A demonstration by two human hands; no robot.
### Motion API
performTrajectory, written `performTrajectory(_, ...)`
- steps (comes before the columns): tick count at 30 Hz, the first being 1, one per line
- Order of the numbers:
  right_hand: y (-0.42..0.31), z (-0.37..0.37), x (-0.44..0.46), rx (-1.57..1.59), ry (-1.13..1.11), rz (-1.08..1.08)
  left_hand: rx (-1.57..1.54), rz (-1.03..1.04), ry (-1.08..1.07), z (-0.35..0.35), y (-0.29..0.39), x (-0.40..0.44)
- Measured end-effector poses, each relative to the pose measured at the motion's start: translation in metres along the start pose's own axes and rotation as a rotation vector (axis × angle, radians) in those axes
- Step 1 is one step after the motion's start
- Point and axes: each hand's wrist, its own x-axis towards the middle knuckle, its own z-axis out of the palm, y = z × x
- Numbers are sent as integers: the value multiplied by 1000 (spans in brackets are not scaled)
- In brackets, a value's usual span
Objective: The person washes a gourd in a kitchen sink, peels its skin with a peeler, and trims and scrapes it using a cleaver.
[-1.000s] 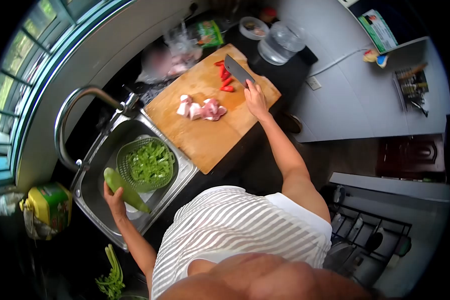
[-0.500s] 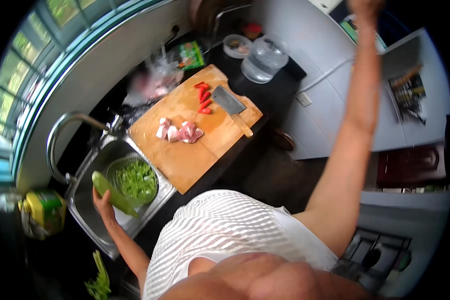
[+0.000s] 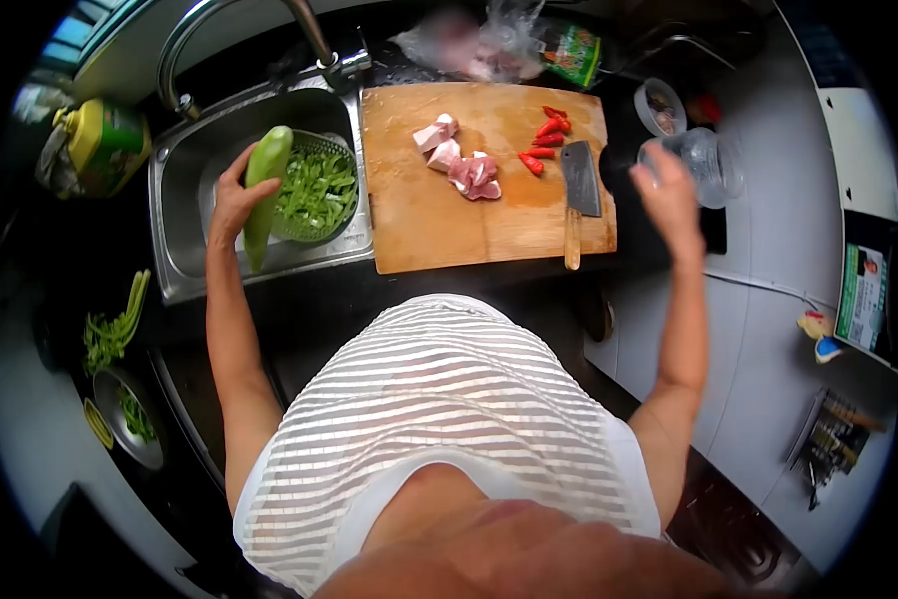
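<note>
My left hand [image 3: 235, 200] is wrapped around a long, pale green gourd [image 3: 267, 190], held tilted near upright over the sink. Beside it in the sink sits a colander [image 3: 345, 215] filled with chopped green vegetable [image 3: 317, 190]. My right hand [image 3: 672, 195] is raised off the right end of the counter, in front of a clear plastic tub [image 3: 719, 170]. Motion smears its fingers, and whether it touches the tub or holds anything is unclear. Between the hands lies a wooden cutting board [image 3: 424, 235] bearing pink meat chunks [image 3: 459, 160], red chili peppers [image 3: 547, 140] and a cleaver [image 3: 581, 185].
The metal sink [image 3: 184, 215] has a curved faucet [image 3: 174, 65] above it. A yellow-green jug [image 3: 104, 140] stands to its left. Green stalks [image 3: 119, 324] and a metal bowl [image 3: 119, 439] lie lower left. Behind the board are a plastic bag [image 3: 504, 40] and a green packet [image 3: 574, 55].
My right arm has come down from a high reach at the upper right to beside the counter. The view has turned toward the counter. My left hand still grips the gourd over the sink.
</note>
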Motion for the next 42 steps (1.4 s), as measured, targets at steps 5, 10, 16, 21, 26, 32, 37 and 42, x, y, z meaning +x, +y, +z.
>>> performTrajectory(5, -13, 97, -66, 103, -294, 330, 77, -8, -88, 15, 23, -10)
performTrajectory(10, -11, 138, -88, 129, -191, 274, 189, -25, -183, 43, 49, -9)
performTrajectory(16, -7, 144, -93, 219, -89, 286, 397, 99, -355, 87, 71, 45)
performTrajectory(21, -3, 153, -99, 223, 3, 237, 594, 189, -489, 138, 61, 113)
performTrajectory(26, -8, 152, -100, 250, 5, 305, 549, 115, -661, 183, 58, 159)
performTrajectory(32, -8, 150, -99, 276, -23, 341, 549, 105, -820, 209, 64, 183)
performTrajectory(37, -6, 149, -96, 331, -33, 326, 566, 147, -755, 193, 60, 170)
performTrajectory(42, -4, 148, -96, 339, -36, 322, 473, 125, -721, 180, 37, 163)
